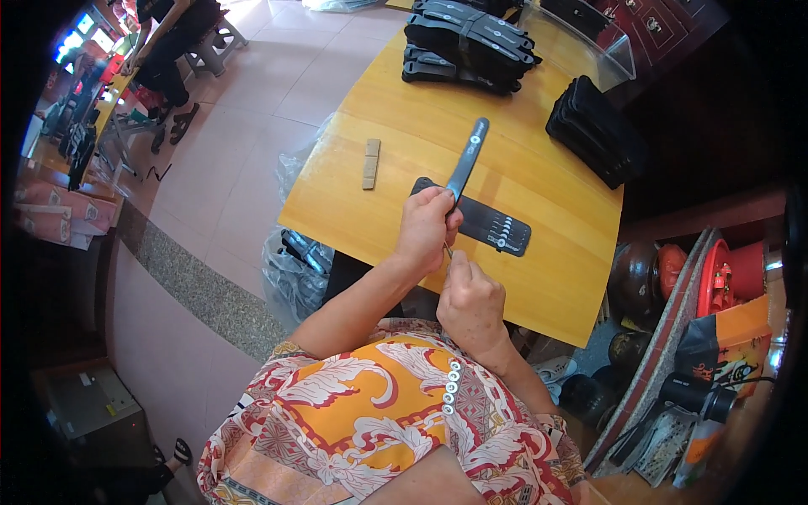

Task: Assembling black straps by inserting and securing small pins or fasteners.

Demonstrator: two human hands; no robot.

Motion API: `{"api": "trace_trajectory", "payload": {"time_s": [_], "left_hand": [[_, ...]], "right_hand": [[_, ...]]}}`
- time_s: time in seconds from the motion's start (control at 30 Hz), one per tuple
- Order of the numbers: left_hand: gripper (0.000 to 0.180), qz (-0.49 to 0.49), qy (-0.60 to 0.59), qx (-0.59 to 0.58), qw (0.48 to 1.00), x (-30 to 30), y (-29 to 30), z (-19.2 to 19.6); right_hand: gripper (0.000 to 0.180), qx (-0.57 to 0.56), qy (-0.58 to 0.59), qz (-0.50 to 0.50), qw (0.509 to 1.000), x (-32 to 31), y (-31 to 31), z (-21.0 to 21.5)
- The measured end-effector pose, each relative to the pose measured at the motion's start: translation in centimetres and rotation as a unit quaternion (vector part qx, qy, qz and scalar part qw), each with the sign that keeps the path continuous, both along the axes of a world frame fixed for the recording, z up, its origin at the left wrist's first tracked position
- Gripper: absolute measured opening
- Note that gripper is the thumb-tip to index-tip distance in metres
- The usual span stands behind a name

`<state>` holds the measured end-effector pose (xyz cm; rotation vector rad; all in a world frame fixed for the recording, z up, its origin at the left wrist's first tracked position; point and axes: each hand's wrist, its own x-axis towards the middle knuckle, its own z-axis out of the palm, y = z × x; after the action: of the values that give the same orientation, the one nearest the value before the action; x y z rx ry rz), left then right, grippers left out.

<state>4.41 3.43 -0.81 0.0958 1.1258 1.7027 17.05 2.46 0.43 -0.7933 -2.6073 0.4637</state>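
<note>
My left hand (427,223) is closed round a dark grey flat strap (473,156) with a rounded end and pale printing. The strap's free end points up and away over the table. Just below it, my right hand (473,303) is closed on a thin metallic rod (449,250), whose tip meets the underside of my left fist. What the tip touches is hidden by the fingers. Under the strap, a flat black case-like piece (505,230) with white printed marks lies on the yellow wooden table (353,231). To its left lies a small brown ribbed block (371,164).
Bundled black strapped pieces (467,50) are stacked at the table's far end. A black case pile (593,130) sits at the right edge. Plastic bags (295,273) hang by the left side. Dark jars (633,286) stand right. Another person (172,42) sits far left.
</note>
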Motion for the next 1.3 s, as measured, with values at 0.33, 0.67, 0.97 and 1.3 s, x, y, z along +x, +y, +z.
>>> {"api": "trace_trajectory", "payload": {"time_s": [0.33, 0.67, 0.97, 1.3], "left_hand": [[0.016, -0.140, -0.120, -0.028, 0.982, -1.3, 0.1, -1.2], [0.014, -0.048, -0.067, 0.007, 0.997, -0.3, 0.5, -0.6], [0.014, -0.001, -0.004, -0.007, 1.000, 0.1, 0.9, -0.8], [0.050, -0.137, 0.009, -0.039, 0.990, -0.3, -0.6, -0.3]], "right_hand": [[0.021, 0.019, -0.002, 0.025, 1.000, 1.0, 1.3, 0.5], [0.023, 0.015, 0.014, 0.010, 1.000, 0.3, 0.5, 0.3], [0.024, -0.030, 0.015, -0.021, 0.999, -0.2, -0.3, -0.2], [0.028, -0.112, 0.052, -0.007, 0.992, 0.8, 2.6, 2.2]]}}
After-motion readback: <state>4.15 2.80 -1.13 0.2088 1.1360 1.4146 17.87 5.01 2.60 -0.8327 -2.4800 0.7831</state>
